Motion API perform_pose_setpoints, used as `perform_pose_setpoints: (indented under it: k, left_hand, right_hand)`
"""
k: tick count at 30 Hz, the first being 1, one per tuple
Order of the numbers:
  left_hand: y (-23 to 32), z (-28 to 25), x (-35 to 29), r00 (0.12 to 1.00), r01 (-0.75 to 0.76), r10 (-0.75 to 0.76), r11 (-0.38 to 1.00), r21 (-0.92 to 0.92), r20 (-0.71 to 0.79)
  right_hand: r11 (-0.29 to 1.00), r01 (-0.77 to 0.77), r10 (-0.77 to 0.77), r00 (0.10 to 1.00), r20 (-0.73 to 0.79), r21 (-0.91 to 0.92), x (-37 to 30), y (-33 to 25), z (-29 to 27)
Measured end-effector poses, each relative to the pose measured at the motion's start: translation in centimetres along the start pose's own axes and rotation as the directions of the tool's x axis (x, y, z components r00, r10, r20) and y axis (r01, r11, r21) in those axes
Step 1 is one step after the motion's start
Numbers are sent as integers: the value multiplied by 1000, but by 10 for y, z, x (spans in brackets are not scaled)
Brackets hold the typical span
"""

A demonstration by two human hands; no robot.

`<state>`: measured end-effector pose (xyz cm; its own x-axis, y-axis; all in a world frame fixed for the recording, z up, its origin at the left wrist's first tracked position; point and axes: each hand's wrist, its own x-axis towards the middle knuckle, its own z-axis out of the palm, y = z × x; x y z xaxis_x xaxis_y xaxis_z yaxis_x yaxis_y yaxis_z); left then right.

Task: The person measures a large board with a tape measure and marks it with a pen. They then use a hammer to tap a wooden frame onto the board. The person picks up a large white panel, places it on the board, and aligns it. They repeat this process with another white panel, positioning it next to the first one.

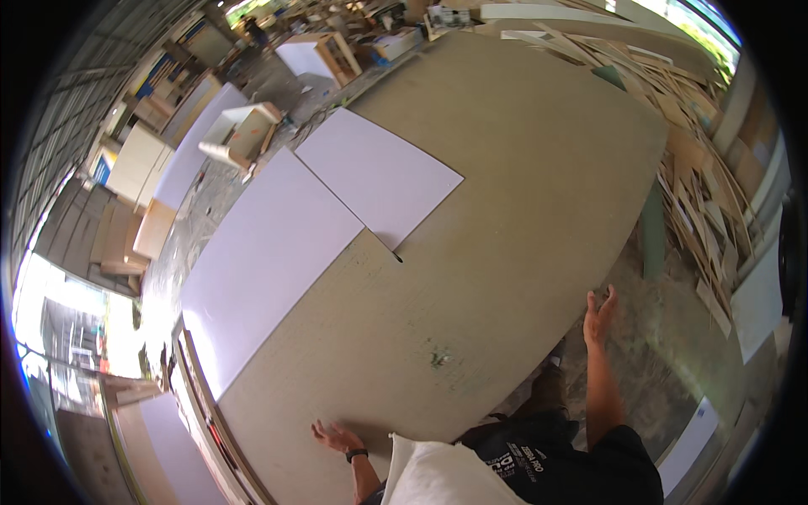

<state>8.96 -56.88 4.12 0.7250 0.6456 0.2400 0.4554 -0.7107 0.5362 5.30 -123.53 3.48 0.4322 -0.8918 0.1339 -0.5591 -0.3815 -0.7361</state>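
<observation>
My left hand (338,438), a dark band on its wrist, hovers over or rests on the near end of a large tan board table (522,202); its fingers are spread and hold nothing. Past the table's right edge, my right hand (599,317) is raised with its fingers apart and slightly bent, nothing visible between them. Two white panels lie flat on the table's left side: a longer panel (273,261) and, beyond it, a smaller panel (383,172), with a narrow dark line between them. By the smaller panel's near corner is a small dark spot (399,258).
Wood offcuts (694,194) are heaped along the right side. An open box-like cabinet part (240,135) sits on the floor at the left, and a white-sided cabinet (320,59) stands farther back. Long strips (210,421) run along the table's near left edge.
</observation>
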Motion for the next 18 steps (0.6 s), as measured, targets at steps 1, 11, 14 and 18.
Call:
perform_pose_setpoints:
  k: [1,11,14,18]
  left_hand:
    - [24,-2,-39,1000,-19,19,1000,2,-10]
    - [286,63,-314,872,-134,55,983,128,486]
    - [301,79,-333,925,-59,-47,962,265,378]
    - [322,87,-335,930,-53,-66,950,308,362]
  right_hand:
    - [999,-18,17,999,28,32,34,8,0]
    - [921,-334,294,934,203,202,289,68,-4]
    - [880,-443,367,861,352,168,322,74,-33]
    - [838,-499,363,811,458,220,398,135,-69]
